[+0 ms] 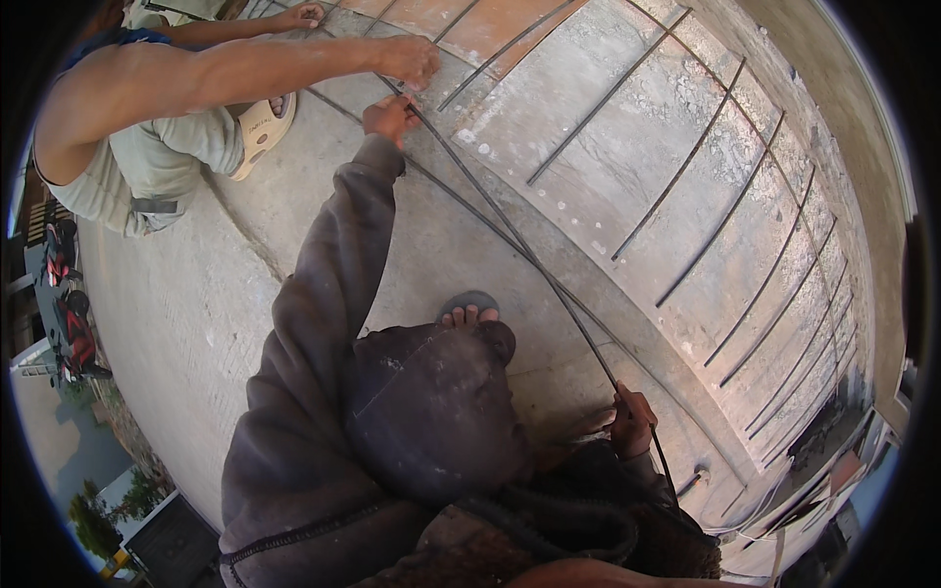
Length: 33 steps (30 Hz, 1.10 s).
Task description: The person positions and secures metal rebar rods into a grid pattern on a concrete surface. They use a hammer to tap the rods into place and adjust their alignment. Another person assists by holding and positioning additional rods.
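Note:
A long, thin, dark steel rod (480, 190) runs slantwise in front of me, raised at my right side. My right hand (632, 423) is closed round its near part, beside my knee. Toward the far end, the fingers of my left hand (389, 120), arm stretched forward, close on the same rod. A second steel rod (456, 194) lies on the concrete floor and crosses beneath the first one. Just beyond my left hand is a co-worker's closed hand (412, 62), close to the rod's far end; what it grips is hidden.
The co-worker's other hand (302, 16) is farther left, above a beige clog (263, 135). Several bars (676, 147) lie spaced across the concrete slab at right, crossed by a long bar near the wall. My sandalled foot (470, 312) is under the rods. Motorcycles (74, 333) stand far left.

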Tool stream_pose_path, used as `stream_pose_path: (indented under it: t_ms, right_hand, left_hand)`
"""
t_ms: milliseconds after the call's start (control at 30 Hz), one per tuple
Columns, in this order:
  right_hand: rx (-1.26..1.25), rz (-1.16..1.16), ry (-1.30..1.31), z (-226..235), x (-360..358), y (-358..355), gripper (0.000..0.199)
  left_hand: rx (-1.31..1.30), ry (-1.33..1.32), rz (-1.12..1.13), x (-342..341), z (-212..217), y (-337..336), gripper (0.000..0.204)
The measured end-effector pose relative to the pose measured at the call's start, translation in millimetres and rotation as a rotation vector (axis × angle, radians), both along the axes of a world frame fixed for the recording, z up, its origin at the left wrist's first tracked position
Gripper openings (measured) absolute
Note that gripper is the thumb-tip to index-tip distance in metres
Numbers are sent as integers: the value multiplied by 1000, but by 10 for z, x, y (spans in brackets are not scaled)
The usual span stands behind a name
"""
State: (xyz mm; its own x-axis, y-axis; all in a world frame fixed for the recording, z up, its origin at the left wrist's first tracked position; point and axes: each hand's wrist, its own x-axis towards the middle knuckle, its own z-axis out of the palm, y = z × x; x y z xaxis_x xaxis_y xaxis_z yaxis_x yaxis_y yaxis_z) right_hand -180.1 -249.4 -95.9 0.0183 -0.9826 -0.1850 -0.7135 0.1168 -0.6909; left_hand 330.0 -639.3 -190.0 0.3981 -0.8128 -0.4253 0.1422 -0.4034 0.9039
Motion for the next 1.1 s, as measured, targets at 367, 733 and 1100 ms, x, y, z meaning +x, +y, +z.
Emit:
stream_pose_path:
  t_ms: [367,733,1100]
  right_hand:
    - [-96,30,73,72,-105,-225,32]
    - [-130,49,114,374,-261,-522,39]
    - [-148,39,176,612,-195,-487,33]
  left_hand:
    - [-7,111,9,-193,150,203,43]
    - [25,323,5,-205,278,117,44]
    - [32,555,-361,-250,455,91,35]
